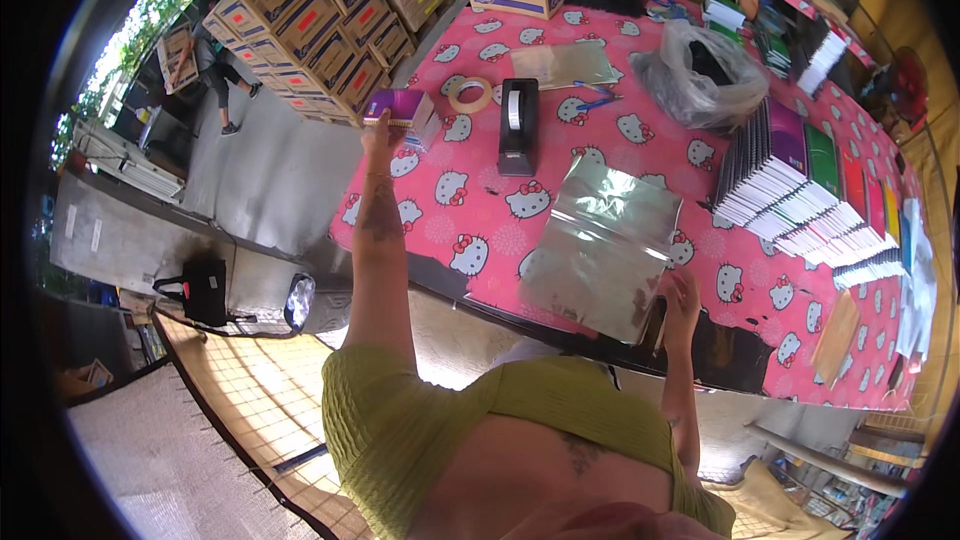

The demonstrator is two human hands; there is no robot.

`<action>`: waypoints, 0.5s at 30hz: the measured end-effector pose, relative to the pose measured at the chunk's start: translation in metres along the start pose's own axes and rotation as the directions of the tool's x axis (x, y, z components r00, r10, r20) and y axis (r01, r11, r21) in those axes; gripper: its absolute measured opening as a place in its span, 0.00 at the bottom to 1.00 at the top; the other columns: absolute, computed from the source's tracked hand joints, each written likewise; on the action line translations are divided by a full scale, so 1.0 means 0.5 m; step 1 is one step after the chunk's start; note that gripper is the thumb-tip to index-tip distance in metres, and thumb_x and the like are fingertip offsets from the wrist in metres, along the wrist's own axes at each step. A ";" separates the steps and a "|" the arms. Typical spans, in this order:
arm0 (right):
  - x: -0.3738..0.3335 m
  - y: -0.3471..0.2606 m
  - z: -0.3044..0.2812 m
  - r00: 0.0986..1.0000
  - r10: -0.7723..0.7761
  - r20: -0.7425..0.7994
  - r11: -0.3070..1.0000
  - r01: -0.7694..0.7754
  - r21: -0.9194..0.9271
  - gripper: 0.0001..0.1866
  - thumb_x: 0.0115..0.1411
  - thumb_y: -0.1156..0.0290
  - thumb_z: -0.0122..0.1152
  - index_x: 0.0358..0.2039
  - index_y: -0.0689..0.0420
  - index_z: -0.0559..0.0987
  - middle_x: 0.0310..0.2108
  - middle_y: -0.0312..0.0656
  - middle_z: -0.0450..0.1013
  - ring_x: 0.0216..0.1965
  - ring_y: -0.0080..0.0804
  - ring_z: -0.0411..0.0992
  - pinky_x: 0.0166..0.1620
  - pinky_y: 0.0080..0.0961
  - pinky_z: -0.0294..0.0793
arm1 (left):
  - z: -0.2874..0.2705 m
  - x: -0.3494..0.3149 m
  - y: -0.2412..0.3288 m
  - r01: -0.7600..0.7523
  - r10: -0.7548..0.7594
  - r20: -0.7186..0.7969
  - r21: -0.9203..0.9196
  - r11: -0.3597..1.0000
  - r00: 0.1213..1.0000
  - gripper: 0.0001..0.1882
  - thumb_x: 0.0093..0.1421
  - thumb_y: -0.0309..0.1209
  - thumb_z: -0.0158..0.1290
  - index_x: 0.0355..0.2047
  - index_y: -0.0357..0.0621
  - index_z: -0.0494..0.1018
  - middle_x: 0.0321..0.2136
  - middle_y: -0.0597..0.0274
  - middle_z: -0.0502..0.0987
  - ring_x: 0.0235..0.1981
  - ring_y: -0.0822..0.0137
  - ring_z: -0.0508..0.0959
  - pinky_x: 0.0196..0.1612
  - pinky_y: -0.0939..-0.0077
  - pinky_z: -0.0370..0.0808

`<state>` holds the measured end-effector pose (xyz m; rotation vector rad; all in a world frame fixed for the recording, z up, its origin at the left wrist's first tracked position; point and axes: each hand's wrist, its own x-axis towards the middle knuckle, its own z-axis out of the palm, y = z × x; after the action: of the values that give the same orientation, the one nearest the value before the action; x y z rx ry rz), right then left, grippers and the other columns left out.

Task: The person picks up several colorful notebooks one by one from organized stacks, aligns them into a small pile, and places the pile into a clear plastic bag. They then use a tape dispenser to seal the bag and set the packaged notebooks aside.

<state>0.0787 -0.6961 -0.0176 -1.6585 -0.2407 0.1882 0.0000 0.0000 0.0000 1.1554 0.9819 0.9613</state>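
Small stack of purple-covered notebooks (398,107) sits at the far-left corner of the worktop (480,240) w/ pink cartoon-cat cloth — left hand (378,132) reaches out to it, fingers closed on its near edge, arm at full stretch, prob. because the stack lies at the far edge. Right hand (683,297) rests open on the near corner of a shiny clear plastic cover sheet (600,245) — pinning it flat, seemingly. Beyond that sheet: black tape dispenser (518,125), tape roll (470,94). Right of it, fanned rows of notebooks (800,190).
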 end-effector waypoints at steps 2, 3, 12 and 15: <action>-0.044 0.003 -0.042 0.996 0.054 -0.064 0.996 -0.058 -0.060 0.17 0.65 0.76 0.55 0.55 0.58 0.73 0.55 0.40 0.69 0.51 0.27 0.72 0.51 0.24 0.71 | -0.023 -0.016 -0.079 -0.100 0.090 0.184 0.045 0.994 0.979 0.24 0.55 0.42 0.66 0.36 0.30 0.73 0.23 0.54 0.74 0.24 0.60 0.79 0.26 0.65 0.81; -0.006 0.012 0.029 0.996 0.045 -0.076 0.999 -0.043 0.026 0.17 0.65 0.76 0.56 0.54 0.58 0.73 0.53 0.40 0.70 0.50 0.26 0.72 0.51 0.24 0.71 | -0.016 0.038 0.052 -0.118 0.114 0.150 0.017 0.993 0.982 0.24 0.54 0.42 0.66 0.35 0.31 0.73 0.23 0.54 0.74 0.24 0.61 0.78 0.25 0.65 0.81; -0.083 0.054 -0.119 0.978 -0.007 -0.210 1.000 0.006 -0.007 0.18 0.64 0.72 0.60 0.53 0.59 0.74 0.48 0.41 0.71 0.47 0.31 0.73 0.46 0.25 0.72 | -0.031 0.061 -0.014 -0.187 0.642 0.244 0.970 -0.157 0.727 0.21 0.63 0.46 0.54 0.47 0.44 0.76 0.31 0.57 0.80 0.35 0.59 0.79 0.37 0.61 0.77; -0.033 -0.033 -0.242 0.932 -0.253 -0.259 0.858 0.093 -0.505 0.23 0.60 0.71 0.63 0.55 0.60 0.72 0.50 0.50 0.69 0.51 0.48 0.69 0.53 0.35 0.70 | 0.103 -0.052 -0.017 -0.163 0.630 -0.406 0.743 0.650 0.662 0.25 0.62 0.48 0.57 0.46 0.39 0.75 0.40 0.49 0.79 0.35 0.55 0.79 0.34 0.57 0.77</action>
<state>0.0939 -0.8153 0.0107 -2.1243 -0.2021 -0.3069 0.0426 -0.0400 0.0011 1.7634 1.7574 1.5328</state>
